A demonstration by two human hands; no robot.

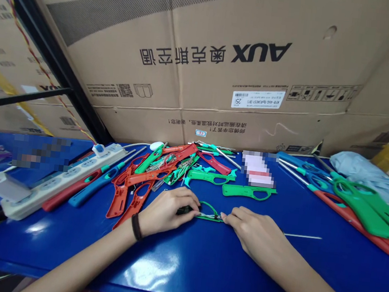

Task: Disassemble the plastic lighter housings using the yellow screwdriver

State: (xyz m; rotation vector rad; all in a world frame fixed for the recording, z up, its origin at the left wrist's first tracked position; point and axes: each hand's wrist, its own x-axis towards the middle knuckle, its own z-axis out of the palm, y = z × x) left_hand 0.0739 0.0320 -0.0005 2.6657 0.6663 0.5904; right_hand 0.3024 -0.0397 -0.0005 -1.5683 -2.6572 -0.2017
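My left hand (172,210), with a dark band at the wrist, is closed round the handle end of a green lighter shell (209,206). Something black inside the shell is partly hidden by the fingers, and pale wires run along its open side. At the shell's right end, the fingertips of my right hand (253,228) pinch a small silvery piece. A thin pale rod (303,236) sticks out to the right from behind this hand, apparently in line with the pinched piece; its middle is hidden. Just beyond my hands lies a loose green shell half (249,192).
A pile of red-orange shell halves (158,175) and small parts lies behind my left hand. Long-nosed lighters (342,209) lie at right near a plastic bag (369,177). At left are a power strip (66,180) and a blue lighter (93,186). Cardboard (201,90) backs the blue table (201,268).
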